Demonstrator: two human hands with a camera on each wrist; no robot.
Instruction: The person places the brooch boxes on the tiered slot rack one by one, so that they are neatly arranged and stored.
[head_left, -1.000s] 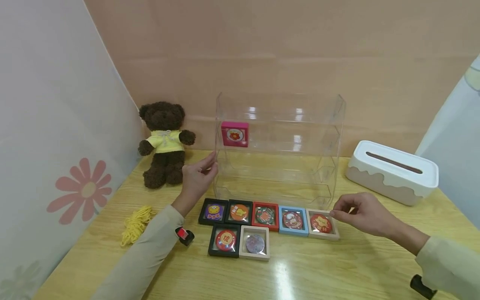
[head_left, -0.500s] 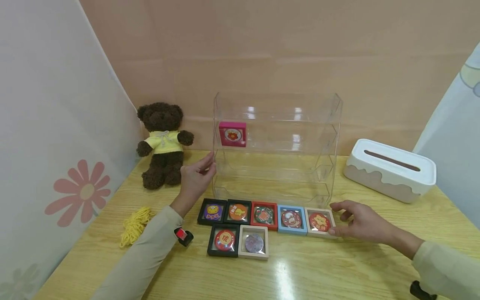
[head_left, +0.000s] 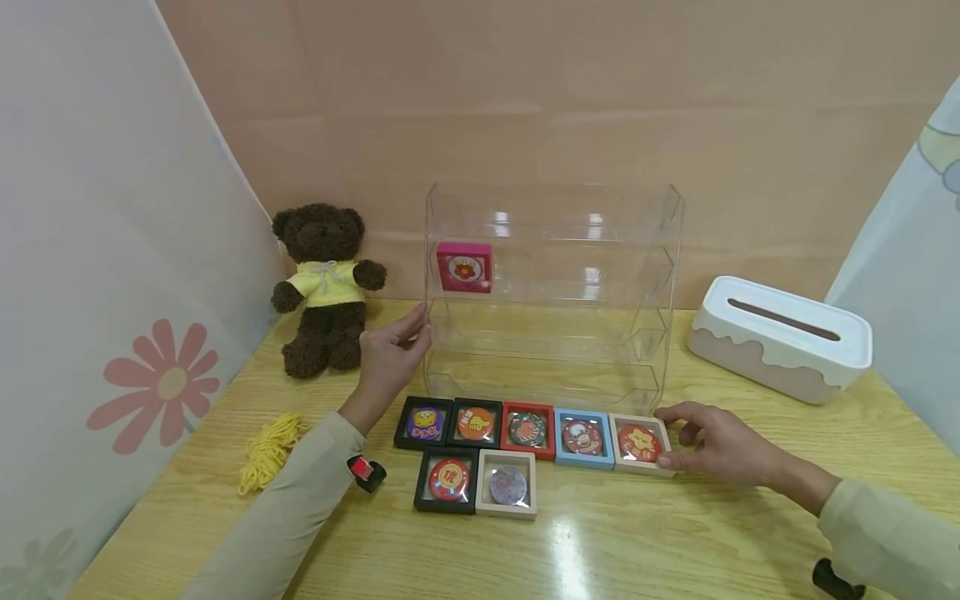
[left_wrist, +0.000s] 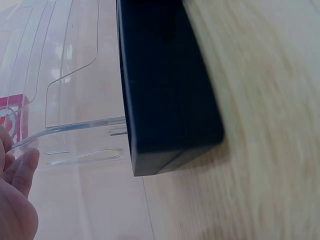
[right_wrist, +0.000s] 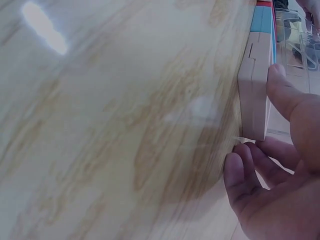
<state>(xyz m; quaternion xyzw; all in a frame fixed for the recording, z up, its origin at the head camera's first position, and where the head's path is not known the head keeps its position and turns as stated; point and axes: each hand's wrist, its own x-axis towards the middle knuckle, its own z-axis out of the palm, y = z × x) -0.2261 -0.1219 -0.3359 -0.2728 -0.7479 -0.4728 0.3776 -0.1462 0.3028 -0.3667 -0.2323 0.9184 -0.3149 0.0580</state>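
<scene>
My left hand (head_left: 392,357) pinches the left edge of a clear acrylic display rack (head_left: 555,283); in the left wrist view, fingers (left_wrist: 24,172) close on its edge. On its second tier stands a pink box frame (head_left: 465,268) with a flower badge. My right hand (head_left: 723,442) grips the right end of a beige box frame (head_left: 641,444) holding a red badge with a yellow star. In the right wrist view, the thumb (right_wrist: 282,87) lies on the frame's face, with the other fingers at its end. The frame lies flat, next to a light blue frame (head_left: 584,439).
A red frame (head_left: 528,431), two black frames and the blue one continue the row before the rack. A black frame (head_left: 446,481) and another beige frame (head_left: 507,485) lie nearer. Around them are a teddy bear (head_left: 322,287), yellow string (head_left: 271,454) and a white-topped tissue box (head_left: 780,333).
The right hand's thumb and index finger have spread apart and taken hold of the beige frame's right side. The left hand keeps its hold on the rack.
</scene>
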